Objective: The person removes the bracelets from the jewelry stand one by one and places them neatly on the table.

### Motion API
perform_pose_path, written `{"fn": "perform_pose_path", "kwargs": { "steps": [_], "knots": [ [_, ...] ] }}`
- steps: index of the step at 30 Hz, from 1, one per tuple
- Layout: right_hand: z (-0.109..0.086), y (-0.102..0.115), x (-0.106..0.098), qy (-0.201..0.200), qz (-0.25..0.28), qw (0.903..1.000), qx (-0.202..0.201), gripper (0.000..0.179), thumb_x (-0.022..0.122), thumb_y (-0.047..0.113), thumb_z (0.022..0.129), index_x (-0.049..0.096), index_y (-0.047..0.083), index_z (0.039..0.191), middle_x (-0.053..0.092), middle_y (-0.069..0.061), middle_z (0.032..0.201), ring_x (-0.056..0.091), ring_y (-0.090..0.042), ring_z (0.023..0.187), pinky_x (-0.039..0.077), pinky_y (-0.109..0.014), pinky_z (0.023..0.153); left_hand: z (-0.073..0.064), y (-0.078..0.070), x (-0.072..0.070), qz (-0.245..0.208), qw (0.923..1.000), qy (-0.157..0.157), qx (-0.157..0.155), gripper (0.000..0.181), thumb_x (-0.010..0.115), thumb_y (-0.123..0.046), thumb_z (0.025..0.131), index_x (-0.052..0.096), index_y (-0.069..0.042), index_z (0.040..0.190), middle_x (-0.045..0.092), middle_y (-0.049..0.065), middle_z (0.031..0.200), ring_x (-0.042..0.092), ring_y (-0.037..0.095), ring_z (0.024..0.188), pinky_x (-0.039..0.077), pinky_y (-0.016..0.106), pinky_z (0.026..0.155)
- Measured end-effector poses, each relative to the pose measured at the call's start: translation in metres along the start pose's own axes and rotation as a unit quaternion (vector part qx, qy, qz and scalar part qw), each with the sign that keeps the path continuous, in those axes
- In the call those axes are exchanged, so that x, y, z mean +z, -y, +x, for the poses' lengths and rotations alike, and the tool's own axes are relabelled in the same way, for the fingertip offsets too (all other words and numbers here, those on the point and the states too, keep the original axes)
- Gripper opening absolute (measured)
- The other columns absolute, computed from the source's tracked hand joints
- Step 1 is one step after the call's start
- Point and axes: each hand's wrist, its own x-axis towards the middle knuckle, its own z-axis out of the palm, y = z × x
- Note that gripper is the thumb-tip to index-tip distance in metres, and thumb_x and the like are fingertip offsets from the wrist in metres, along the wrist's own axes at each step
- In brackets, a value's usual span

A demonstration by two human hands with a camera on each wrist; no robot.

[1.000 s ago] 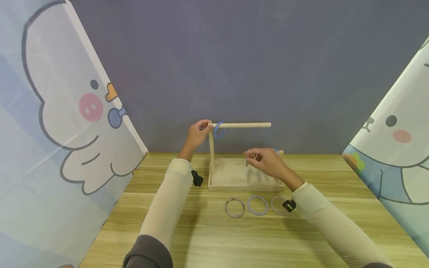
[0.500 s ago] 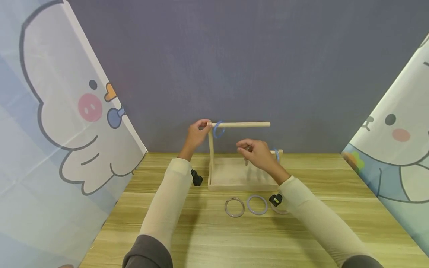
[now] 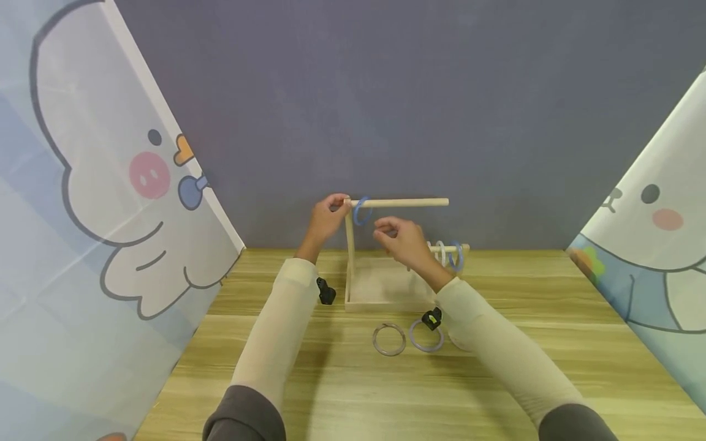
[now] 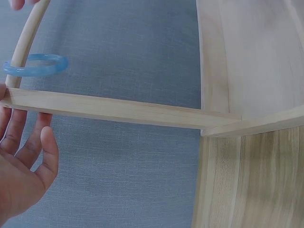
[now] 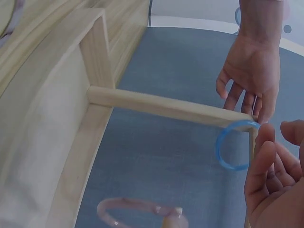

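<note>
My left hand (image 3: 326, 219) grips the top corner of a wooden rack, where the upright post (image 3: 350, 239) meets the upper bar (image 3: 413, 203). On that bar, close to the corner, hangs a blue bangle (image 4: 35, 71). Just right of this bangle in the head view is my right hand (image 3: 401, 242), its fingers loosely bent with nothing between them. The right wrist view shows its fingertips near the blue bangle (image 5: 219, 147); whether they touch cannot be told. A white bangle (image 3: 442, 252) and another blue bangle (image 3: 461, 257) hang on the lower bar, partly behind the right wrist.
In front of the rack's tray base (image 3: 386, 306) a brownish bangle (image 3: 389, 354) and a purple bangle (image 3: 426, 350) lie on the wood-grain table (image 3: 353, 392). A pale bangle (image 3: 456, 344) is mostly hidden by the right sleeve. A grey wall (image 3: 419, 110) stands behind.
My right hand has moved left and up, from over the lower bar toward the blue bangle on the upper bar. Bangles on the lower bar have come into sight. The left hand keeps its place.
</note>
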Motion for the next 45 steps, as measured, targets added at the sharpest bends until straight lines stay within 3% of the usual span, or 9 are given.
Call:
{"fn": "perform_pose_path", "kwargs": {
  "steps": [6, 12, 18, 21, 25, 35, 38, 42, 45],
  "knots": [
    [0.012, 0.009, 0.008, -0.012, 0.023, 0.9994, 0.023, 0.037, 0.066, 0.029, 0.099, 0.068, 0.007, 0.129, 0.075, -0.010, 0.116, 0.076, -0.029, 0.073, 0.060, -0.027, 0.061, -0.001, -0.001, -0.001, 0.002, 1.0000, -0.007, 0.005, 0.035, 0.064, -0.034, 0.100, 0.068, -0.014, 0.129, 0.070, 0.011, 0.125, 0.067, 0.030, 0.114, 0.055, 0.047, 0.096],
    [0.023, 0.013, 0.020, -0.026, 0.057, 0.9962, 0.061, 0.042, 0.066, 0.028, 0.098, 0.064, 0.005, 0.133, 0.073, -0.012, 0.123, 0.076, -0.036, 0.082, 0.057, -0.025, 0.054, -0.003, -0.004, -0.002, 0.008, 0.9999, 0.001, 0.007, 0.038, 0.063, -0.037, 0.101, 0.067, -0.015, 0.131, 0.068, 0.010, 0.128, 0.064, 0.031, 0.118, 0.053, 0.050, 0.100],
    [0.030, 0.017, 0.031, -0.029, 0.053, 0.9935, 0.096, 0.038, 0.066, 0.029, 0.098, 0.067, 0.010, 0.131, 0.072, -0.009, 0.125, 0.074, -0.024, 0.074, 0.056, -0.025, 0.052, -0.005, -0.004, -0.002, 0.012, 0.9999, 0.008, 0.003, 0.038, 0.061, -0.039, 0.102, 0.066, -0.015, 0.131, 0.067, 0.010, 0.129, 0.063, 0.031, 0.119, 0.053, 0.050, 0.100],
    [0.033, 0.019, 0.036, -0.028, 0.055, 0.9922, 0.109, 0.037, 0.066, 0.031, 0.098, 0.068, 0.011, 0.129, 0.073, -0.011, 0.118, 0.072, -0.022, 0.073, 0.055, -0.025, 0.052, -0.005, -0.003, -0.002, 0.013, 0.9999, 0.005, 0.004, 0.038, 0.061, -0.039, 0.102, 0.066, -0.016, 0.131, 0.067, 0.010, 0.129, 0.063, 0.030, 0.119, 0.054, 0.050, 0.099],
    [0.037, 0.019, 0.042, -0.028, 0.065, 0.9898, 0.124, 0.037, 0.066, 0.033, 0.098, 0.068, 0.013, 0.129, 0.075, -0.014, 0.105, 0.067, -0.017, 0.065, 0.055, -0.026, 0.052, -0.004, -0.002, -0.002, 0.015, 0.9999, 0.004, 0.007, 0.038, 0.061, -0.039, 0.102, 0.067, -0.016, 0.131, 0.068, 0.010, 0.129, 0.062, 0.030, 0.121, 0.053, 0.050, 0.101],
    [0.044, 0.019, 0.049, -0.029, 0.111, 0.9834, 0.141, 0.030, 0.068, 0.030, 0.098, 0.071, 0.015, 0.123, 0.073, -0.008, 0.105, 0.062, -0.011, 0.062, 0.051, -0.025, 0.050, -0.004, 0.000, -0.001, 0.016, 0.9998, 0.000, 0.007, 0.037, 0.062, -0.038, 0.101, 0.068, -0.016, 0.129, 0.070, 0.009, 0.125, 0.063, 0.029, 0.119, 0.053, 0.048, 0.099],
    [0.044, 0.018, 0.050, -0.031, 0.117, 0.9821, 0.144, 0.027, 0.068, 0.031, 0.098, 0.072, 0.014, 0.119, 0.073, -0.006, 0.108, 0.063, -0.011, 0.064, 0.058, -0.036, 0.058, -0.004, 0.000, -0.001, 0.017, 0.9998, -0.002, 0.010, 0.037, 0.062, -0.038, 0.100, 0.068, -0.015, 0.129, 0.070, 0.010, 0.125, 0.064, 0.029, 0.118, 0.054, 0.047, 0.099],
    [0.043, 0.016, 0.049, -0.035, 0.132, 0.9797, 0.146, 0.026, 0.069, 0.032, 0.098, 0.073, 0.012, 0.115, 0.073, -0.008, 0.114, 0.070, -0.021, 0.077, 0.061, -0.052, 0.073, -0.005, -0.001, -0.001, 0.011, 0.9999, -0.003, 0.012, 0.037, 0.062, -0.037, 0.100, 0.068, -0.014, 0.128, 0.070, 0.011, 0.124, 0.064, 0.030, 0.116, 0.054, 0.047, 0.097],
    [0.042, 0.015, 0.047, -0.041, 0.136, 0.9792, 0.145, 0.026, 0.069, 0.032, 0.098, 0.073, 0.011, 0.113, 0.072, -0.011, 0.115, 0.072, -0.034, 0.089, 0.060, -0.043, 0.064, -0.005, -0.002, -0.001, 0.007, 0.9999, -0.002, 0.012, 0.036, 0.063, -0.036, 0.100, 0.068, -0.014, 0.128, 0.070, 0.010, 0.124, 0.065, 0.029, 0.115, 0.055, 0.046, 0.096]
  ]
}}
